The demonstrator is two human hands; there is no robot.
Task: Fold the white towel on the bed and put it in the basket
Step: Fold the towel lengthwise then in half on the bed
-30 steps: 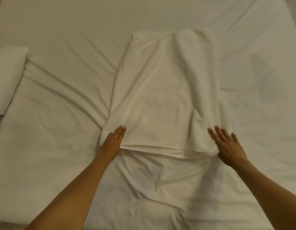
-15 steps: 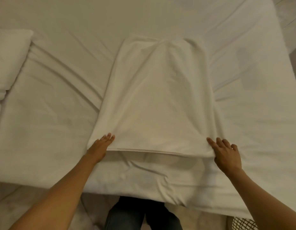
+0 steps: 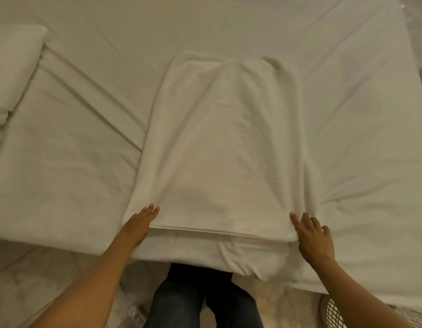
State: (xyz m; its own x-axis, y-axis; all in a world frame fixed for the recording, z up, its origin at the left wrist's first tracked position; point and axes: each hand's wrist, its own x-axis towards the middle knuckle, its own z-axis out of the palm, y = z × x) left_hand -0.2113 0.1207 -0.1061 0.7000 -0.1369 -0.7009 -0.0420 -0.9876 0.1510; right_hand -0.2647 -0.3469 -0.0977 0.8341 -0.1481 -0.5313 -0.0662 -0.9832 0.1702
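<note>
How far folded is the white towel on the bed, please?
Partly folded: the white towel lies as a long doubled strip, layered edges showing between the left hand and right hand.

The towel (image 3: 219, 147) is plain white, a touch creamier than the bed sheet (image 3: 347, 91) under it, which is white too and unpatterned. The pillow (image 3: 11, 67) is the same white. The jeans (image 3: 179, 304) are dark blue denim. The basket (image 3: 333, 313) shows a white lattice, and the floor (image 3: 20, 275) is pale, marbled beige.
</note>
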